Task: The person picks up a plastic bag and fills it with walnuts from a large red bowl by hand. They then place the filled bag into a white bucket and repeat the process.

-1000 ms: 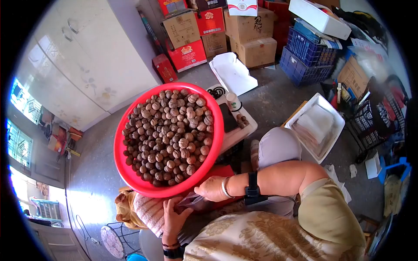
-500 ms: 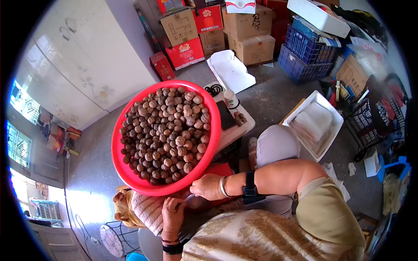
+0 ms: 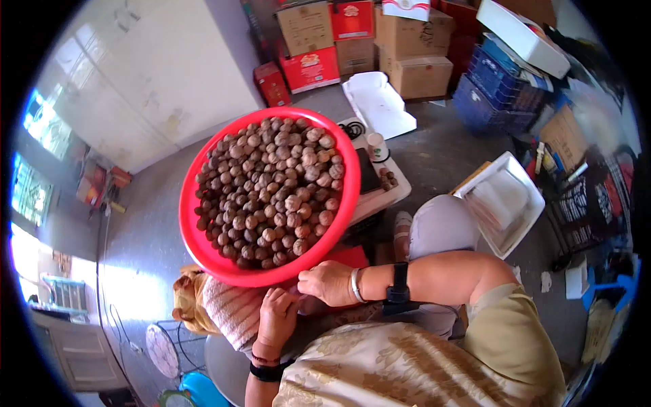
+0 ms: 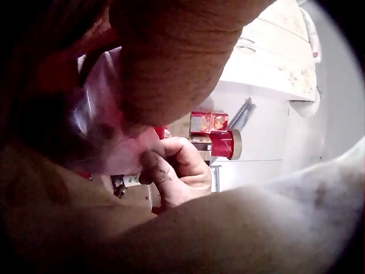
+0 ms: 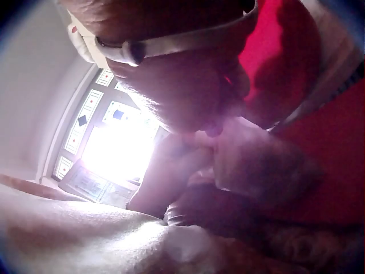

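In front of the person's lap, a clear plastic bag (image 4: 100,111) is stretched between both hands. The left hand (image 3: 277,317) pinches one side of its edge, thumb against curled fingers. Close by, the right hand (image 3: 331,281) pinches the other side, just under the basin's near rim; its fingertips show on the plastic in the left wrist view. Most of the bag is hidden by the hands in the head view; in the right wrist view it hangs as a pale, see-through sheet. Above the hands stands a large red basin (image 3: 187,227) heaped with brown walnuts in their shells (image 3: 271,190).
Beyond the basin, a low white stand (image 3: 386,197) bears a dark flat pad, a white bottle (image 3: 377,146) and a few walnuts. A white foam box (image 3: 536,203) lies to the right. Cardboard boxes (image 3: 420,74) and blue crates (image 3: 488,102) are stacked at the back.
The left hand's thumb and fingers have closed together on the bag edge, and the hands have come nearer each other. Less of the bag shows. The head view has shifted slightly.
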`<act>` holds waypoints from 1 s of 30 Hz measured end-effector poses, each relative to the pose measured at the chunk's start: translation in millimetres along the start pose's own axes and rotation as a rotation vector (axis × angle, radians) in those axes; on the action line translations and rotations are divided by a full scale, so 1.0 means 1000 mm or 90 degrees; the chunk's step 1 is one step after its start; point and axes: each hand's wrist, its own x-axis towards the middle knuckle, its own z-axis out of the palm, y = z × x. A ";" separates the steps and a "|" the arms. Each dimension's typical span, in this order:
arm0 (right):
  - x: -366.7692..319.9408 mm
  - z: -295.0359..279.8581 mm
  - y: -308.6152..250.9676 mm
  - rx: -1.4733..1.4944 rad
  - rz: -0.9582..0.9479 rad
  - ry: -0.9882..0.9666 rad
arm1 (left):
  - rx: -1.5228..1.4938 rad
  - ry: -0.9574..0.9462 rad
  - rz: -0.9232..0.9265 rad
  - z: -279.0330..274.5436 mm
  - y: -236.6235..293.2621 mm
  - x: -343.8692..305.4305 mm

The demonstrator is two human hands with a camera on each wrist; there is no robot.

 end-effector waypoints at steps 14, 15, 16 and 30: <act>0.022 -0.034 -0.033 0.181 0.040 0.009 | -0.196 0.124 -0.041 -0.025 0.006 -0.019; 0.025 -0.041 -0.037 0.162 0.063 -0.006 | -0.211 0.139 -0.034 -0.032 0.007 -0.023; 0.026 -0.040 -0.034 0.160 0.045 -0.014 | -0.227 0.151 -0.021 -0.040 0.009 -0.027; 0.001 0.016 0.022 -0.041 0.133 -0.302 | -0.296 0.632 -0.322 -0.190 -0.029 -0.226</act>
